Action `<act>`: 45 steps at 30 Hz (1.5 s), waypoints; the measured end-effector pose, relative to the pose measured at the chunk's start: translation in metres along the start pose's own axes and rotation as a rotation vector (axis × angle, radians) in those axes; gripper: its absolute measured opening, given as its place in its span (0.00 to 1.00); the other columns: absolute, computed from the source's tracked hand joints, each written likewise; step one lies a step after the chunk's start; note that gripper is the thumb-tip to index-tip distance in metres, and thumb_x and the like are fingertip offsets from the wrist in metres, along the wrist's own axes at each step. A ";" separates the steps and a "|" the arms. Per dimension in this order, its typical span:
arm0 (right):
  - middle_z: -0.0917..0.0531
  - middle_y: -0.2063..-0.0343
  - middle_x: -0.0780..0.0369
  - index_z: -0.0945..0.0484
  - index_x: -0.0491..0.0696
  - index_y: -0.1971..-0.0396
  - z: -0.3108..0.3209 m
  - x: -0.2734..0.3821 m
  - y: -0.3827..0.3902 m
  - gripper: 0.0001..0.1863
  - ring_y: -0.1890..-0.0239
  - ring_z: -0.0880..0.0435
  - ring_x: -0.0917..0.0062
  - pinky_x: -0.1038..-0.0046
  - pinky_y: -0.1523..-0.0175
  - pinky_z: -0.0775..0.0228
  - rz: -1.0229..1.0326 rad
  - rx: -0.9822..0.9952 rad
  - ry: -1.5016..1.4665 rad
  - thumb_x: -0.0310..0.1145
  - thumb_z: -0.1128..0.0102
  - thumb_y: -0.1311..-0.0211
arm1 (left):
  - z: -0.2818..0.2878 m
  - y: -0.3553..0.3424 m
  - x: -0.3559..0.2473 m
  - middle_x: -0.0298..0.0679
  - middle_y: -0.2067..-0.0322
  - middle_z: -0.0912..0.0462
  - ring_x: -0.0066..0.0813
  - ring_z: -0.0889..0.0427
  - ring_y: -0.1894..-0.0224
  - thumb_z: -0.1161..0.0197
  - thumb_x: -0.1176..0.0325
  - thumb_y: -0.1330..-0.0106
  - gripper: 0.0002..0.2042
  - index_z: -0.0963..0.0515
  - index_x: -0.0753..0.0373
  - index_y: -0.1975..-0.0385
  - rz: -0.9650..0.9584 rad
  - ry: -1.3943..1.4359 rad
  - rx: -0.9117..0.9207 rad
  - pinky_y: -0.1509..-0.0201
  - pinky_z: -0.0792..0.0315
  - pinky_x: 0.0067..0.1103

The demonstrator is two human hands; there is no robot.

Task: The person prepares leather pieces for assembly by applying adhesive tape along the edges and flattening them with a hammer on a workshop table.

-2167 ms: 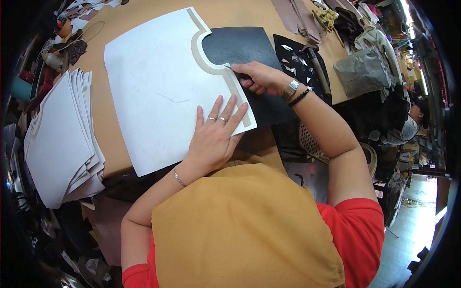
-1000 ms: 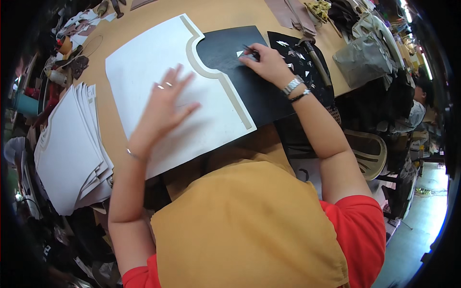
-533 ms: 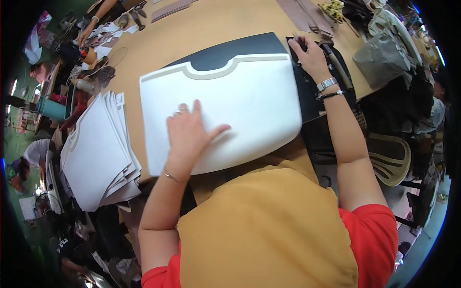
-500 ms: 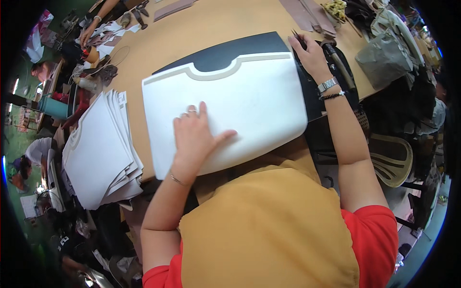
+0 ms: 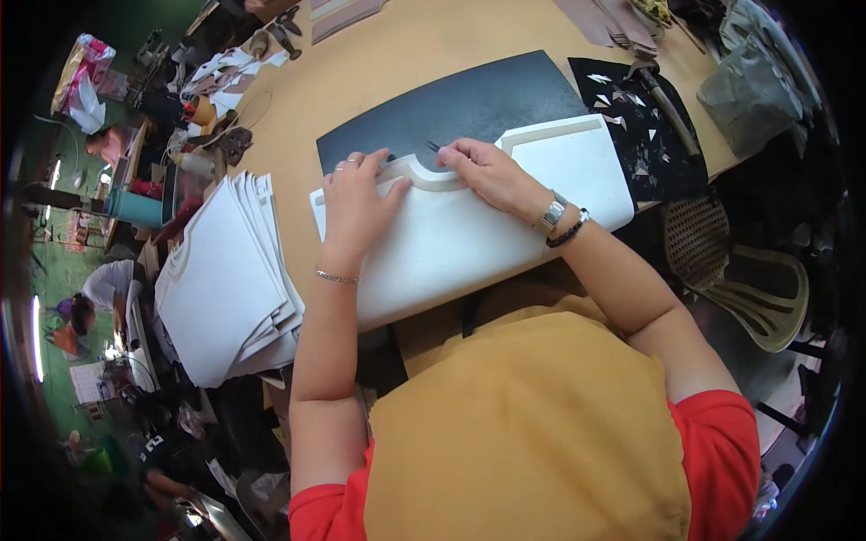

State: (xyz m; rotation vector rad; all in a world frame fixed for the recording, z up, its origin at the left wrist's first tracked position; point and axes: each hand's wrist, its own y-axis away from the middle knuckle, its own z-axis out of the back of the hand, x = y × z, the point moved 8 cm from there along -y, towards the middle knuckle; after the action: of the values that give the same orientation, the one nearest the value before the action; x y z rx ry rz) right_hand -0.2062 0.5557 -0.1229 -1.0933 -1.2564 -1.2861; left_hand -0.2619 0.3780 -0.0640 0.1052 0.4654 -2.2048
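A white sheet (image 5: pixel 487 243) with a grey strip along its notched top edge lies at the table's front, partly over a dark board (image 5: pixel 451 90). My left hand (image 5: pixel 361 203) rests on the sheet at that edge, left of the curve, fingers bent and thumb apart. My right hand (image 5: pixel 496 180) is at the curved notch, its fingers closed on a small dark pointed tool (image 5: pixel 433 144), largely hidden. A stack of similar white pieces (image 5: pixel 221 298) sits just left of the sheet.
On the wooden table (image 5: pixel 280 108) are a black mat (image 5: pixel 663 171) with white scraps, a hammer (image 5: pixel 667 113), a grey bag (image 5: pixel 749 104) and assorted tools at the back left. A chair (image 5: pixel 758 298) stands at the right. Co-workers (image 5: pixel 95 302) are at the far left.
The white sheet has been turned from upright to crosswise. In the last half second my left hand moved up to its edge, and my right hand came leftward from the mat.
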 end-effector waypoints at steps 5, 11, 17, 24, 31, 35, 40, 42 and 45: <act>0.30 0.79 0.75 0.17 0.47 0.59 0.003 0.003 0.003 0.21 0.78 0.36 0.90 0.83 0.73 0.44 -0.032 0.016 0.029 0.51 0.47 0.20 | -0.017 -0.012 0.026 0.37 0.58 0.11 0.32 0.15 0.56 0.27 0.60 0.35 0.18 0.15 0.65 0.50 -0.011 0.030 0.239 0.52 0.24 0.26; 0.30 0.79 0.73 0.17 0.47 0.64 0.005 0.005 0.006 0.23 0.78 0.36 0.89 0.81 0.72 0.43 -0.060 0.068 0.059 0.52 0.47 0.21 | -0.040 -0.001 0.036 0.26 0.68 0.13 0.11 0.21 0.67 0.31 0.64 0.27 0.12 0.13 0.67 0.55 0.331 0.944 0.386 0.63 0.27 0.13; 0.23 0.74 0.71 0.18 0.47 0.66 0.002 -0.003 0.000 0.24 0.72 0.31 0.86 0.80 0.66 0.36 -0.094 0.167 0.091 0.54 0.45 0.23 | -0.037 0.007 0.024 0.28 0.66 0.13 0.10 0.20 0.67 0.31 0.62 0.27 0.11 0.13 0.64 0.56 0.478 1.150 0.488 0.62 0.28 0.11; 0.22 0.73 0.72 0.18 0.48 0.69 -0.006 -0.005 -0.004 0.26 0.71 0.30 0.86 0.80 0.64 0.35 -0.094 0.311 0.109 0.57 0.45 0.24 | -0.032 0.008 0.016 0.30 0.66 0.12 0.12 0.19 0.67 0.31 0.63 0.28 0.11 0.13 0.64 0.56 0.490 1.163 0.482 0.61 0.26 0.12; 0.22 0.73 0.73 0.17 0.49 0.70 -0.006 -0.005 -0.005 0.27 0.71 0.31 0.88 0.82 0.64 0.37 -0.090 0.316 0.082 0.59 0.44 0.25 | -0.033 0.009 0.009 0.31 0.65 0.11 0.13 0.18 0.66 0.31 0.65 0.28 0.10 0.13 0.65 0.56 0.495 1.184 0.515 0.60 0.24 0.14; 0.22 0.73 0.73 0.17 0.49 0.70 -0.007 -0.004 -0.004 0.27 0.71 0.31 0.88 0.82 0.64 0.37 -0.103 0.330 0.107 0.59 0.44 0.25 | -0.034 0.009 0.009 0.31 0.65 0.11 0.13 0.18 0.66 0.31 0.65 0.28 0.10 0.13 0.65 0.57 0.492 1.184 0.516 0.60 0.24 0.13; 0.23 0.74 0.74 0.17 0.49 0.70 -0.006 -0.002 -0.003 0.27 0.72 0.32 0.89 0.82 0.65 0.38 -0.089 0.320 0.102 0.58 0.45 0.23 | -0.034 0.008 0.007 0.31 0.66 0.11 0.12 0.18 0.66 0.31 0.64 0.28 0.10 0.13 0.65 0.57 0.476 1.189 0.531 0.60 0.25 0.13; 0.23 0.75 0.74 0.17 0.49 0.70 -0.004 0.000 -0.002 0.27 0.72 0.32 0.89 0.82 0.65 0.38 -0.083 0.339 0.096 0.58 0.45 0.23 | -0.032 0.008 0.005 0.31 0.66 0.11 0.12 0.18 0.66 0.31 0.64 0.28 0.10 0.13 0.65 0.57 0.476 1.185 0.533 0.60 0.25 0.13; 0.23 0.75 0.73 0.16 0.48 0.69 -0.005 0.000 -0.001 0.27 0.72 0.32 0.89 0.82 0.66 0.37 -0.076 0.359 0.089 0.58 0.45 0.23 | -0.032 0.009 0.003 0.31 0.66 0.11 0.12 0.18 0.66 0.31 0.64 0.28 0.10 0.13 0.65 0.58 0.486 1.186 0.537 0.60 0.25 0.13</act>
State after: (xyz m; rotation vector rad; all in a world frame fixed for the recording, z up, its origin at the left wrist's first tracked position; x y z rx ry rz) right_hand -0.2073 0.5510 -0.1236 -0.7313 -1.4057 -1.0972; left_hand -0.2600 0.3820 -0.0968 1.6648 0.3759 -1.5218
